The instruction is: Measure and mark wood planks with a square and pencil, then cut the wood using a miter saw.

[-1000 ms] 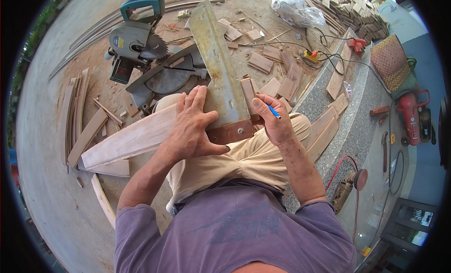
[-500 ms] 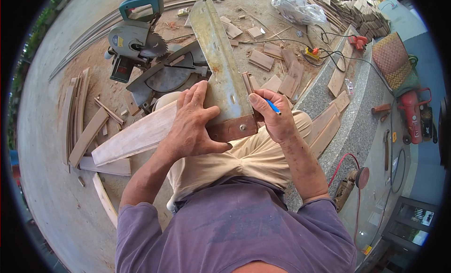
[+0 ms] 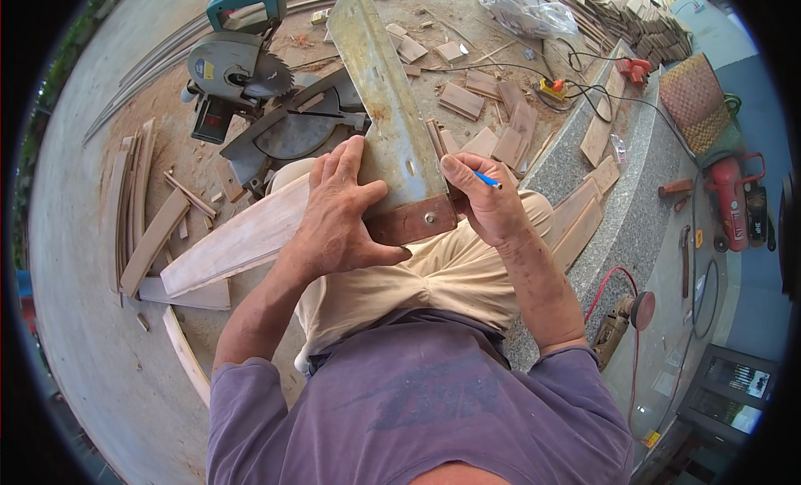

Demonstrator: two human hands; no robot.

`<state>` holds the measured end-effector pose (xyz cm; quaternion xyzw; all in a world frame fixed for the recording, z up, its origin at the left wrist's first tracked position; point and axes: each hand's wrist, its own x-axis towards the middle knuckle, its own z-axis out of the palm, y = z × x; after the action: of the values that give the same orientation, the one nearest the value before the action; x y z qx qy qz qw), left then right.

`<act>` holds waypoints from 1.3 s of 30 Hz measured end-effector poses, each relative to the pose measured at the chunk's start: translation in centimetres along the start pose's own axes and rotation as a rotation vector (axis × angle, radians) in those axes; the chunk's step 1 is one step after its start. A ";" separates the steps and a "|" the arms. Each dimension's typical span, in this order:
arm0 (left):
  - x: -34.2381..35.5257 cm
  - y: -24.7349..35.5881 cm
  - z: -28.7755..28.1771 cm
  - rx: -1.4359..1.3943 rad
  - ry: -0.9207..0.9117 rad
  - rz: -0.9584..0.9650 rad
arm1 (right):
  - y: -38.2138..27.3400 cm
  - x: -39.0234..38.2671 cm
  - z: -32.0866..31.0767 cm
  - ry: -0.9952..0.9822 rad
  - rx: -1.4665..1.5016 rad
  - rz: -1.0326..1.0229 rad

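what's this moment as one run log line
left hand: spread over pale board and metal square | right hand: holding blue pencil | saw: ahead-left

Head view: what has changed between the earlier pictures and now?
The board has shifted slightly right. Nothing was newly taken or let go: the left hand stays spread over the board and the metal blade, and the right hand still holds the pencil.

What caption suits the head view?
Left hand across a wooden board and metal plate, right hand holding a blue pencil.
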<state>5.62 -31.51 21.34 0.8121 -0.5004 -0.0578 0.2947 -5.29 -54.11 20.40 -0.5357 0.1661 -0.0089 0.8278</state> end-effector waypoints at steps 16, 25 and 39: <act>-0.5 0.2 0.4 0.050 -0.015 -0.045 | 0.3 -1.4 -0.4 -0.056 0.039 -0.010; -1.3 0.6 1.1 0.106 0.009 -0.048 | 0.9 -0.8 -0.3 0.025 -0.089 -0.086; 0.7 0.4 0.2 0.049 -0.007 -0.036 | 0.6 -0.3 -0.1 0.016 -0.077 -0.094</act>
<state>5.54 -32.31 21.55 0.8278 -0.4878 -0.0536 0.2720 -5.74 -53.85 19.89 -0.5744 0.1473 -0.0457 0.8039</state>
